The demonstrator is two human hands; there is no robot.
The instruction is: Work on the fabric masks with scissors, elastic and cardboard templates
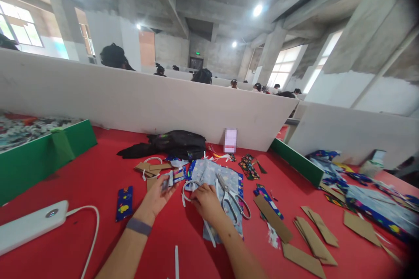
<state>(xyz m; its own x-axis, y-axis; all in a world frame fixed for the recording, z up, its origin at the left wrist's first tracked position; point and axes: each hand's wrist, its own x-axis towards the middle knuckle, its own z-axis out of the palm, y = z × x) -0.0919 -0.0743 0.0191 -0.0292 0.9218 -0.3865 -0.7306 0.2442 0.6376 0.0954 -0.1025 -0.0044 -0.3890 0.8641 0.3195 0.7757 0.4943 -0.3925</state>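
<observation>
My left hand [157, 197] rests on the red table [98, 170] and pinches a small piece of patterned fabric and card [167, 182] between its fingertips. My right hand [205, 200] lies on a light blue patterned cloth [216, 174], its fingers closed around a white elastic loop [187, 188]. A pair of silver scissors [231, 196] lies on the cloth just right of that hand. A grey band sits on my left wrist.
A white power bank [31, 226] with a cable lies at the front left. Brown card strips [310, 235] and fabric scraps spread to the right. A black bag [176, 143] sits against the white partition [147, 104]. Green dividers [42, 152] flank the table. Other people sit beyond.
</observation>
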